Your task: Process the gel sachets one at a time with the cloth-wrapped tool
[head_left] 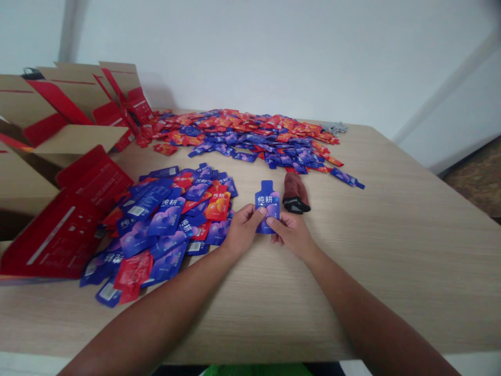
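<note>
Between my hands is a blue bottle-shaped sachet (pixel 266 201), upright with its printed front toward me. My left hand (pixel 243 224) pinches its left lower edge, thumb on the front. On the lower right side my right hand (pixel 290 230) grips it, thumb also on the front; most of the other fingers are hidden behind. To the left of my left hand lies a loose pile of blue and red sachets (pixel 168 216). A brown cloth item with a dark end (pixel 296 193) rests just beyond my right hand.
A long heap of red and blue sachets (pixel 250 137) stretches along the wall side of the table (pixel 391 235). One blue sachet (pixel 347 177) lies apart at its right. Open cardboard boxes (pixel 66 219) crowd the left. A grey cloth (pixel 334 127) sits at the back.
</note>
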Available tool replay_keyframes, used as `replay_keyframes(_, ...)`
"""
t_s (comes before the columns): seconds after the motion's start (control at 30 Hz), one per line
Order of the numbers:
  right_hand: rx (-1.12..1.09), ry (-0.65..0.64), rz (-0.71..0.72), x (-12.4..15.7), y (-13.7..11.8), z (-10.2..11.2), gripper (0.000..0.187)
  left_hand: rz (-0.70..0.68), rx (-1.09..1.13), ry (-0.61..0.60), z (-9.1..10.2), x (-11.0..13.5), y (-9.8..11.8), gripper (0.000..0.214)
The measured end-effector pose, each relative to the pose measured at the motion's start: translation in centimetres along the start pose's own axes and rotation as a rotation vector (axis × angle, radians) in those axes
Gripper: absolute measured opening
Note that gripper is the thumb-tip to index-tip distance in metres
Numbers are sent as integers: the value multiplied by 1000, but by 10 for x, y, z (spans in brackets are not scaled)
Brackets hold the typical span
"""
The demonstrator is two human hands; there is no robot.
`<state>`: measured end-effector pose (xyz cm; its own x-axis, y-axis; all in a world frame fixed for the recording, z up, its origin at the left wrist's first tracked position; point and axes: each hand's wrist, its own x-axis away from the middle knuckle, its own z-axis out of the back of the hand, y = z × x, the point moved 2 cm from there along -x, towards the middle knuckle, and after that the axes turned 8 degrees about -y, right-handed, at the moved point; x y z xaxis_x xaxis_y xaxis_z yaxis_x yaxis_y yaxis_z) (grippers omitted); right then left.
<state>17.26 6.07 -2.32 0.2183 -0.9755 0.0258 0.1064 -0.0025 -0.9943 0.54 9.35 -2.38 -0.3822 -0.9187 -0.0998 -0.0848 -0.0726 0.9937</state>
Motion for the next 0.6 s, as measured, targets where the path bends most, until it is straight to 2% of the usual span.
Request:
replay_keyframes(0.13, -21, 83, 25, 0, 0, 1, 50, 36, -53, -102, -2, 0, 2, 51)
replay_keyframes(0.27, -12, 113, 32, 0, 0, 1, 49, 38, -57, -88, -2, 0, -1, 51)
replay_keyframes(0.5, -70, 5, -17, -1, 0, 0, 53, 23, -21, 11, -1, 1, -5, 49)
replay_keyframes(0.6, -63, -9, -18, -1, -2, -1, 53, 20, -15, 7, -1, 1, -5, 48)
